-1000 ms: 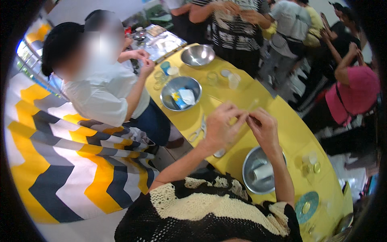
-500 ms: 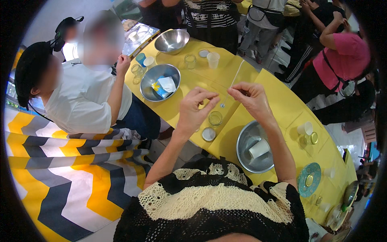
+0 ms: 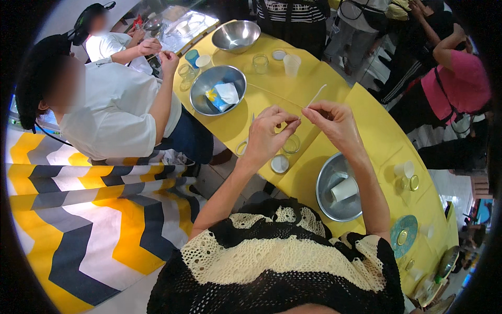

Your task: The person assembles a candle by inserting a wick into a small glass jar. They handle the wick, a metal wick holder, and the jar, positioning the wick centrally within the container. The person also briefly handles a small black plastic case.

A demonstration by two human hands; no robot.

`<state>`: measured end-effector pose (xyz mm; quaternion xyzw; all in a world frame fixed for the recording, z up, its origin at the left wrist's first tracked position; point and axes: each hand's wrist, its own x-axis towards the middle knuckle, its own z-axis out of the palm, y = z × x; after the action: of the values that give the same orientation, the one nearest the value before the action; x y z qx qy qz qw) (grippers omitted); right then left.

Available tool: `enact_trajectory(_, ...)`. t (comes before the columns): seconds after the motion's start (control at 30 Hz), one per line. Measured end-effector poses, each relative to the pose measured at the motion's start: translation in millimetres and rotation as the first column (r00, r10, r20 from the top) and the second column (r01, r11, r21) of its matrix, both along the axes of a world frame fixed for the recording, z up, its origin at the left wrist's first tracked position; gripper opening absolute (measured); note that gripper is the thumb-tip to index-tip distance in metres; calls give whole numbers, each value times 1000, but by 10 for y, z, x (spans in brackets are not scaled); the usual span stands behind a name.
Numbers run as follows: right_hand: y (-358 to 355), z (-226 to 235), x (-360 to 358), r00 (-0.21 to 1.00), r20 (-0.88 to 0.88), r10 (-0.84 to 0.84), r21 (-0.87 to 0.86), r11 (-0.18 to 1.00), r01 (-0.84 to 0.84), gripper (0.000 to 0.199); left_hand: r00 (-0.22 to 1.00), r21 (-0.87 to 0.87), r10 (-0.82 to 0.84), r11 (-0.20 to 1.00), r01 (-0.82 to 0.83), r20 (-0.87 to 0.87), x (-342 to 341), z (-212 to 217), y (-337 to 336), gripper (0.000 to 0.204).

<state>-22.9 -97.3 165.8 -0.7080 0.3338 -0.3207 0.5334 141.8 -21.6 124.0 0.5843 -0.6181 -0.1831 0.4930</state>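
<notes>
Above the yellow table, my right hand (image 3: 334, 123) pinches a thin white wick (image 3: 317, 95), whose free end sticks up and curves away from the fingers. My left hand (image 3: 269, 133) is closed in a pinch close to the right fingertips, at the lower part of the wick; what lies between its fingers is too small to make out. Below the hands stands an open glass jar (image 3: 293, 144), partly covered by the left hand, with a round lid (image 3: 280, 164) beside it. Scissors (image 3: 241, 147) show in part behind the left hand.
At my right forearm is a steel bowl (image 3: 320, 201) with a white cup (image 3: 344, 189) inside. Another steel bowl (image 3: 196, 102) holds packets. Farther off are an upright steel bowl (image 3: 236, 37) and cups (image 3: 292, 65). A person in white (image 3: 123, 104) stands at the left.
The hands have come closer together, and the wick's free end now looks shorter and bent. The small metal tab that hung below the left hand is out of sight. The view has shifted slightly.
</notes>
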Motion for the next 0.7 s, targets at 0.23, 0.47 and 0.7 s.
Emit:
enact_trajectory(0.23,-140,-832,-5,989,-69,-128,-102,987,121,19,1000,123,20,992,-22,21,211,-787,-36,43)
enact_trajectory(0.47,-151,-1936,-75,940,-175,-293,-111,955,277,19,981,361,-87,932,19,172,28,-2171,265,94)
enact_trajectory(0.7,-116,-2175,26,951,-156,-266,-179,955,238,12,991,379,-37,925,-13,127,-177,-2568,13,96)
